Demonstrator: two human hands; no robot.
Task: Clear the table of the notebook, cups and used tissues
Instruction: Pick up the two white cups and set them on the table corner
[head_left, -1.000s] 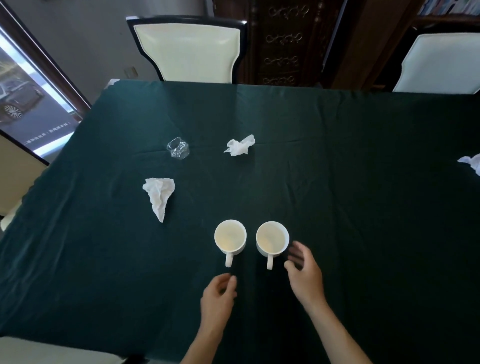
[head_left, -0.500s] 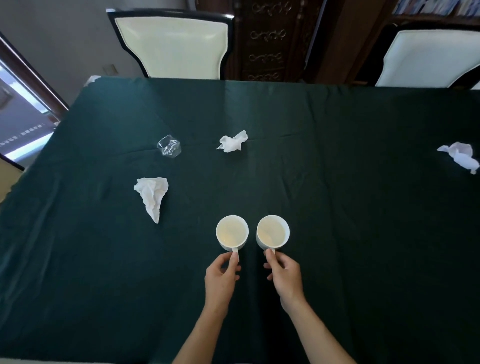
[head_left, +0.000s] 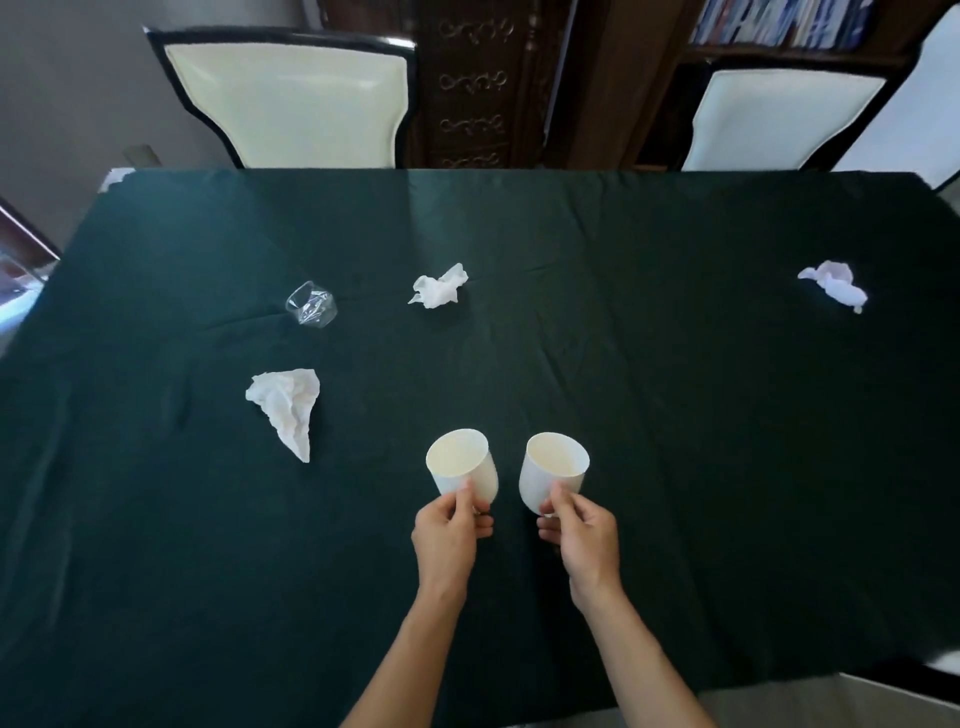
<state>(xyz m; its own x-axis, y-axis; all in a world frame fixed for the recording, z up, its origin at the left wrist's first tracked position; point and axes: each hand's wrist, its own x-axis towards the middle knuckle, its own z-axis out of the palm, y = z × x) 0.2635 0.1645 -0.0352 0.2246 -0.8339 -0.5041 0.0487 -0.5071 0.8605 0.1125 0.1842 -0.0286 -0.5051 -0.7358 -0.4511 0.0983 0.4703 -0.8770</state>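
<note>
Called for level wrists and a slow carry. Had the left hand (head_left: 447, 535) clamped on the left cup (head_left: 462, 462), fingers curled at its near side, probably round a hidden handle; had the right hand (head_left: 584, 535) clamped likewise on the right cup (head_left: 553, 470). Held both tipped away, off the table (head_left: 675, 467). Had yet to gather the tissues (head_left: 284, 405) and crushed clear cup (head_left: 310, 304) farther out.

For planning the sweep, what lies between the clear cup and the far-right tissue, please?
In the head view, a crumpled tissue near the clear cup; otherwise bare green cloth.
</note>
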